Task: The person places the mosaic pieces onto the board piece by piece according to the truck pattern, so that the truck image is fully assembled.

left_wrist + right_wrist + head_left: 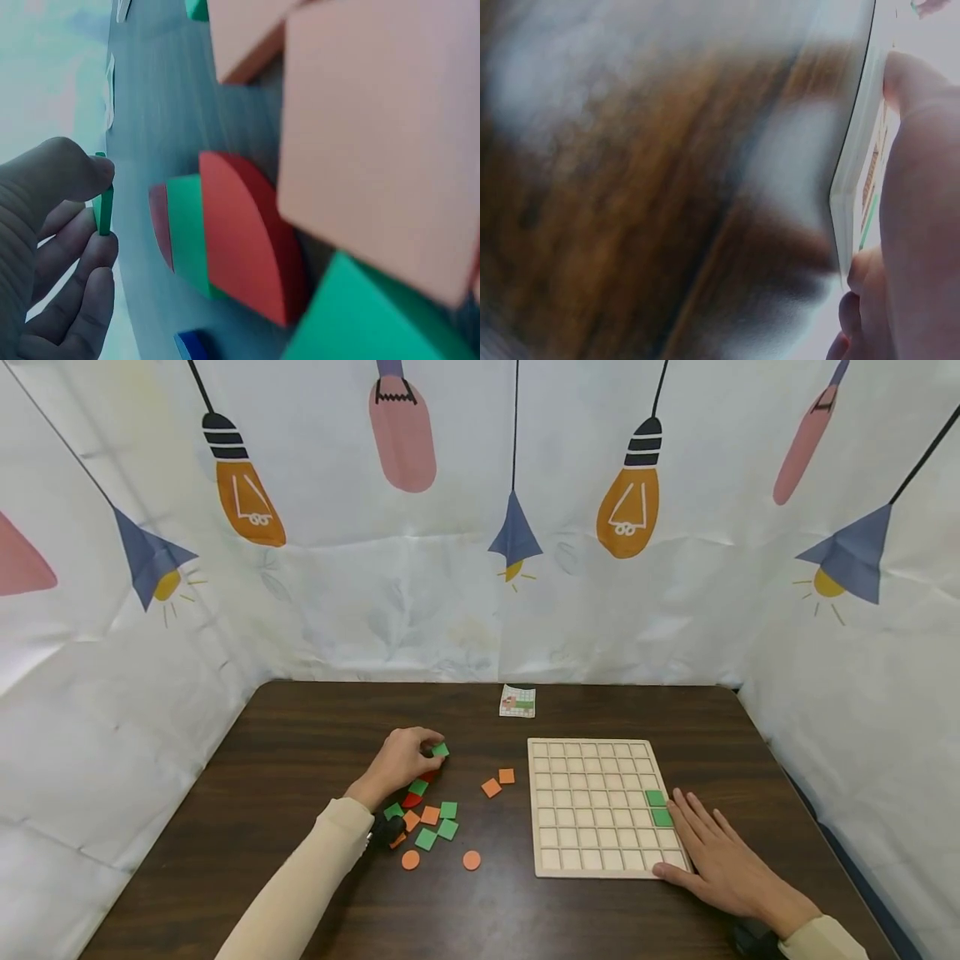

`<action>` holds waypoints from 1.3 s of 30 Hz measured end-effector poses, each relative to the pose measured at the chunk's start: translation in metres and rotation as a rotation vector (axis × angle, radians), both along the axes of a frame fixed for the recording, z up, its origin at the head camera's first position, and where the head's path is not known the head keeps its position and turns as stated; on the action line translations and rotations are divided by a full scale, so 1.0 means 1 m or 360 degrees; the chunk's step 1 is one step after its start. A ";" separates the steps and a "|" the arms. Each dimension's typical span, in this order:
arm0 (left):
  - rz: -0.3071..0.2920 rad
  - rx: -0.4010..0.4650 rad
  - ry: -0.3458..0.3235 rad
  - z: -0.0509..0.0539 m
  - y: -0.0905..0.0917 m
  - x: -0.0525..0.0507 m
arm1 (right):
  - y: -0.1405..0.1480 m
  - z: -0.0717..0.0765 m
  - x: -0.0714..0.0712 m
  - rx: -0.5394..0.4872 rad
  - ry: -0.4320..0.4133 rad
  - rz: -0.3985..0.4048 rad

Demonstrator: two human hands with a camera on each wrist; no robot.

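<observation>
My left hand pinches a small green square tile between thumb and fingers, lifted off the table in the left wrist view. Below that hand lie loose pieces: green squares such as this green tile, orange squares like this orange tile, red curved pieces including one red piece, and two orange discs. A pale gridded board lies to the right, with two green tiles in cells near its right edge. My right hand rests against that edge, fingers straight, thumb touching the lower right corner.
A small printed card with a coloured grid picture lies near the back edge of the dark wooden table. Two orange squares sit between the pile and the board. Patterned white cloth hangs around the table's back and sides.
</observation>
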State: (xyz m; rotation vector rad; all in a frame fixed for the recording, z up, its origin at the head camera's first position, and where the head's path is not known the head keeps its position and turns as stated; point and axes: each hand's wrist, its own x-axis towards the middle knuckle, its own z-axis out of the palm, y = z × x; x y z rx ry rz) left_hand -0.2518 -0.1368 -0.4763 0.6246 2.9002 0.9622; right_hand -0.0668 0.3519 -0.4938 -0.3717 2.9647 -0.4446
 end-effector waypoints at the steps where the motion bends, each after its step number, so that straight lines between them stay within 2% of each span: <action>1: -0.0006 -0.0001 -0.0002 0.000 0.002 0.000 | 0.000 0.000 0.000 0.0005 0.0004 0.0000; 16: -0.0114 -0.0003 0.0027 0.005 0.032 0.004 | -0.001 0.001 0.002 0.0034 0.0039 0.0000; 30: -0.0243 0.0021 0.0071 0.012 0.061 0.008 | 0.001 0.001 0.001 -0.0012 0.0003 0.0004; 39: -0.0301 0.0001 0.0008 0.013 0.082 0.011 | 0.002 0.000 0.000 -0.0011 -0.0007 0.0000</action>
